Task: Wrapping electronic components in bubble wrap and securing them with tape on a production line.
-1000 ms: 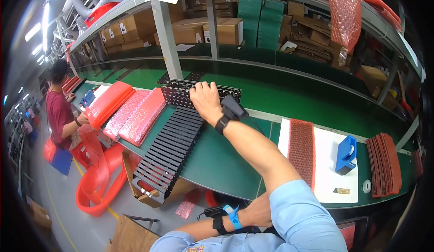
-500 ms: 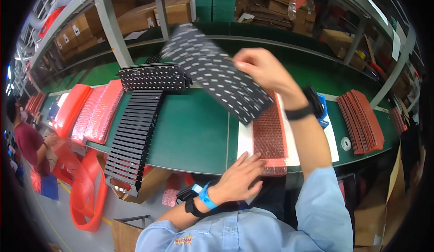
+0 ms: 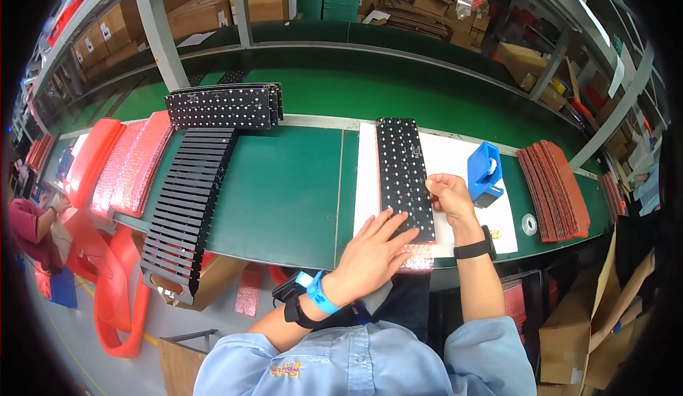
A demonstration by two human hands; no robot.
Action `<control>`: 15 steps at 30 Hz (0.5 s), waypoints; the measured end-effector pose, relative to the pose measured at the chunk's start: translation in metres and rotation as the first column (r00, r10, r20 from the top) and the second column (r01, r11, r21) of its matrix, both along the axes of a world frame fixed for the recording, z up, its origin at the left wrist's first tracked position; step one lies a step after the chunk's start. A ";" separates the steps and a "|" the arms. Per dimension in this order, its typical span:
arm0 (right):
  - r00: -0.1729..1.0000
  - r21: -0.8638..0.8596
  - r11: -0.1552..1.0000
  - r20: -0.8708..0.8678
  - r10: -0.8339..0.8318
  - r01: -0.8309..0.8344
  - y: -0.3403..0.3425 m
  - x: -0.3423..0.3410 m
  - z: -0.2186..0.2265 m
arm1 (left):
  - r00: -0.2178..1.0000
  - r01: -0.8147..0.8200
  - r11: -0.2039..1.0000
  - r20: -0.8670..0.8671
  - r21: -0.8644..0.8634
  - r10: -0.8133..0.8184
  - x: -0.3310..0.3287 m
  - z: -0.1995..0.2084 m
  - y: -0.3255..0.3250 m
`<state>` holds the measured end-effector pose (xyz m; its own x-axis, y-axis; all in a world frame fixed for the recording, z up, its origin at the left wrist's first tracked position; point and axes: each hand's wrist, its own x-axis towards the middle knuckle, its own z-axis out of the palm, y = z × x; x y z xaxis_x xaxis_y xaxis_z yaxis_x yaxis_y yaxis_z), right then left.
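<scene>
A black circuit board (image 3: 404,175) dotted with small white parts lies lengthwise on a pink bubble-wrap sleeve (image 3: 413,261), whose near end and left edge stick out from under it. My left hand (image 3: 373,250) rests with spread fingers on the board's near left part and grips nothing. At the board's right edge, my right hand (image 3: 449,195) holds it between thumb and fingers. Beneath the sleeve is a white sheet (image 3: 455,156) on the green bench (image 3: 284,197). A blue tape dispenser (image 3: 485,175) stands on the sheet, right of my right hand.
Left of me, a black slotted rack (image 3: 188,204) overhangs the bench edge, with several similar boards (image 3: 220,108) standing behind it. Pink bubble-wrap sleeves (image 3: 128,172) lie further left. A stack of red sleeves (image 3: 551,190) and a tape roll (image 3: 529,224) are at right. Another person (image 3: 32,225) works far left.
My right hand has brought the circuit board down from mid-air onto the bubble-wrap sleeve. My left hand, earlier on the sleeve, now rests on the board. The view has shifted slightly.
</scene>
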<state>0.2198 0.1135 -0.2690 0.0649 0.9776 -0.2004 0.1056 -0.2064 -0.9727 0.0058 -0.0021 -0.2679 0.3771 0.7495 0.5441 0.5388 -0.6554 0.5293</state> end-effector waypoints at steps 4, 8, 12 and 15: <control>0.997 -0.013 1.000 0.073 -0.016 0.017 0.003 0.005 0.000 | 0.997 0.011 1.000 -0.072 0.019 -0.010 0.004 -0.015 0.006; 0.863 0.092 0.992 0.504 0.024 -0.081 0.007 0.002 0.008 | 0.997 0.004 1.000 -0.079 0.000 -0.004 0.005 -0.015 0.013; 0.543 0.346 0.903 0.824 -0.162 -0.255 0.028 0.003 0.022 | 0.995 -0.017 1.000 -0.103 -0.010 0.016 0.005 -0.016 0.015; 0.601 0.470 0.806 0.778 -0.185 -0.360 0.096 -0.003 0.037 | 0.992 -0.033 0.999 -0.124 -0.029 0.029 0.005 -0.013 0.016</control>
